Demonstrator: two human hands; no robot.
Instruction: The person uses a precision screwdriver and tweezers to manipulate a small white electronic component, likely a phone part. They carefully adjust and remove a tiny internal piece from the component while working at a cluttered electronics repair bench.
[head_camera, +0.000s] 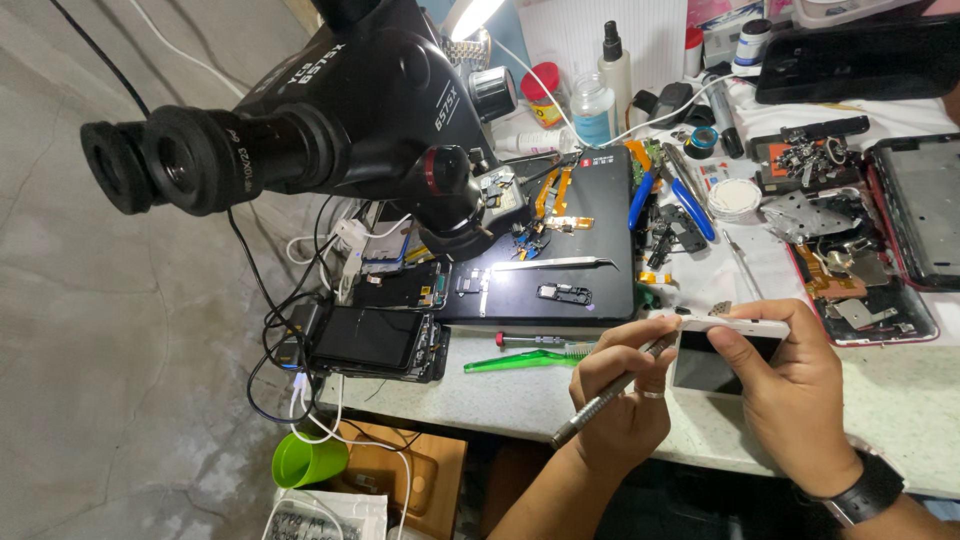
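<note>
your right hand (790, 395) held the white phone (725, 350) just above the near edge of the surface (900, 400), well in front of the black work mat (560, 260). the fingers of that hand were wrapped round the phone's right end, thumb laid along its upper rim, so they were pinching the phone rather than lying spread. the phone's long axis ran nearly level across the view, left to right, with its dark screen tilted toward you.

your left hand (615, 395) sat just left of the phone, its fingers pressed together round a slim metal screwdriver (610, 390). the tool's long axis ran on a slant: handle end low and to the left, out past your wrist, tip high and to the right. that tip met the phone at its upper left corner, touching or all but touching; you could not tell which from this view. so the phone lay to the right of and slightly above the left fingers, and the tool pointed straight into that corner. the left hand was the nearer one to that corner, while the right steadied the far end.

a green plastic pry tool (520, 360) lay on the surface just left of your left hand, and metal tweezers (550, 264) rested on the mat beyond it.
</note>
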